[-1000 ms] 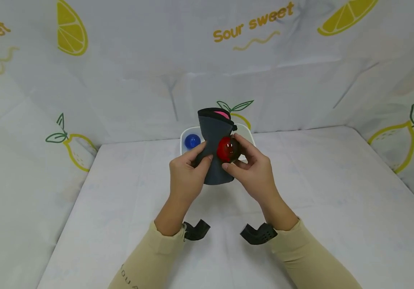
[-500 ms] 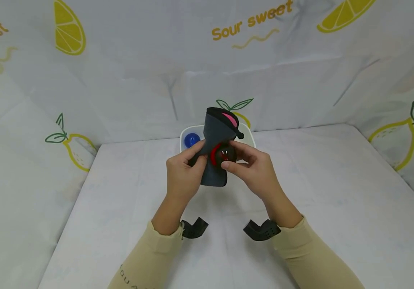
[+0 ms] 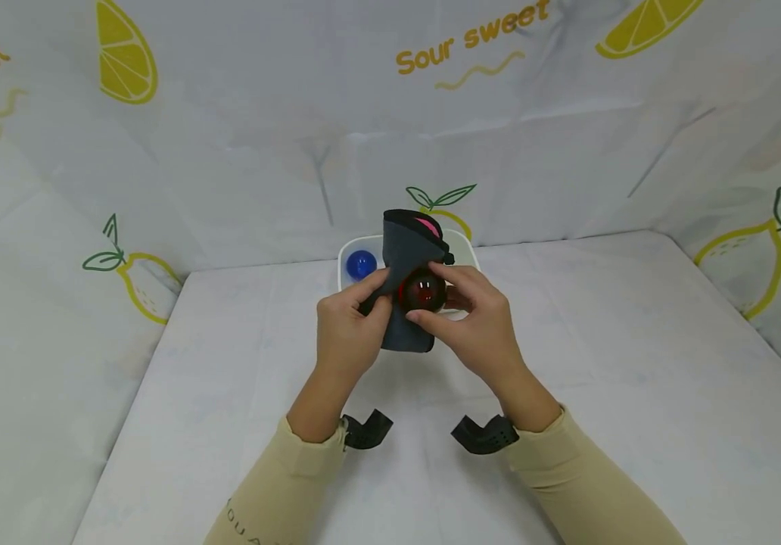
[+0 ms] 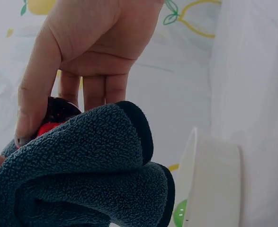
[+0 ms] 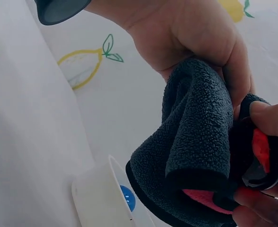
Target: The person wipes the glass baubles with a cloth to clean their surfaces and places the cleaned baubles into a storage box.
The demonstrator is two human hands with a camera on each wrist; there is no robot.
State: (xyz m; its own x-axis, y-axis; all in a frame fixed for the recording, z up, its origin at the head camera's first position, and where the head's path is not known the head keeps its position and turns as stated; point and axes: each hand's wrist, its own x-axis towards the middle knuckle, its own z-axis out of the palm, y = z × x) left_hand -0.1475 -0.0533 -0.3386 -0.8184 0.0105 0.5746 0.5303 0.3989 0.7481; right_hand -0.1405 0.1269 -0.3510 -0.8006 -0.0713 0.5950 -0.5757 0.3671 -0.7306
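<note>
A folded dark grey towel (image 3: pixel 409 246) with black edging and a pink inner side is raised in the middle of the head view. My left hand (image 3: pixel 350 327) pinches its left side between thumb and fingers. Against the towel's front, my right hand (image 3: pixel 477 327) holds a glossy ball (image 3: pixel 424 291), dark with some red showing. Thumb and fingertips lie around the ball's right side. In the right wrist view the towel (image 5: pixel 200 123) hangs in soft folds and partly hides the ball. The towel (image 4: pixel 82 142) also covers most of the ball in the left wrist view.
Behind the hands stands a white plastic bin (image 3: pixel 340 278), partly hidden by the towel. A blue ball (image 3: pixel 361 265) lies in its left part. Something green (image 4: pixel 180 213) shows at the bin in the left wrist view. A lemon-print sheet (image 3: pixel 247 174) hangs behind the white-covered table (image 3: pixel 622 341).
The ball has turned, so more dark and less red faces the head camera, and it has shifted slightly left. The towel's top swung right, then sank a little. Both hands keep their holds.
</note>
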